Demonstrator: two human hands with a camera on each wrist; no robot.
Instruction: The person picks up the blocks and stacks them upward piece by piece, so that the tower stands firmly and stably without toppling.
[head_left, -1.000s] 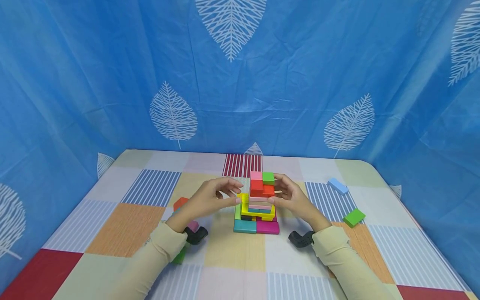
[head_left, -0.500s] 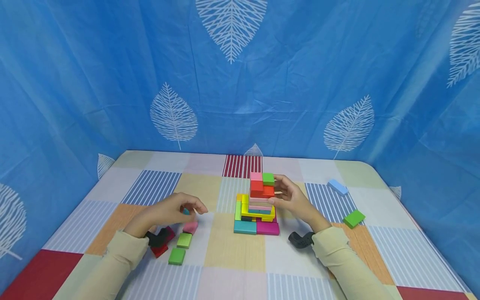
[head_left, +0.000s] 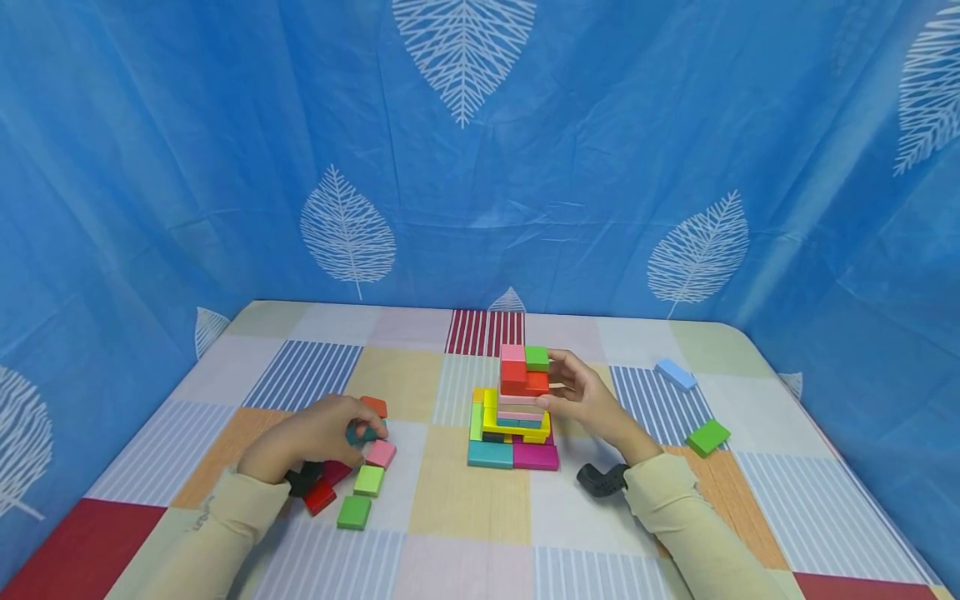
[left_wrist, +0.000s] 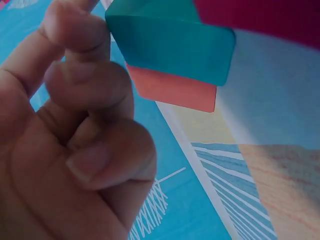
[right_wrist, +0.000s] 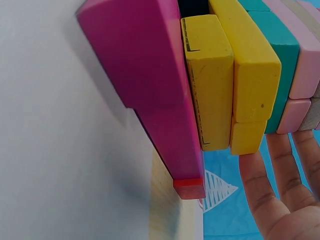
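Observation:
A tower of coloured wooden blocks (head_left: 512, 417) stands mid-table, on a base with a teal and a magenta block in front. Pink and green blocks top it. My right hand (head_left: 592, 404) rests its thumb and fingertips on the tower's right side; in the right wrist view its straight fingers (right_wrist: 257, 185) touch the block ends. At the left, my left hand (head_left: 315, 437) bends its fingers round a teal block (left_wrist: 172, 47), gripping it among loose blocks. Its thumb is hidden in the left wrist view. An orange-red block (head_left: 375, 406) lies just beyond.
Near the left hand lie a pink block (head_left: 381, 453), a lime block (head_left: 369, 481), a green block (head_left: 354, 512) and a red block (head_left: 320, 497). To the right are a light blue block (head_left: 676, 374) and another green block (head_left: 708, 437). A blue curtain (head_left: 570, 150) hangs behind the table.
My left hand has left the tower's left side, moved left and down to the loose blocks, and closed round the teal one. The right hand and the tower have stayed put.

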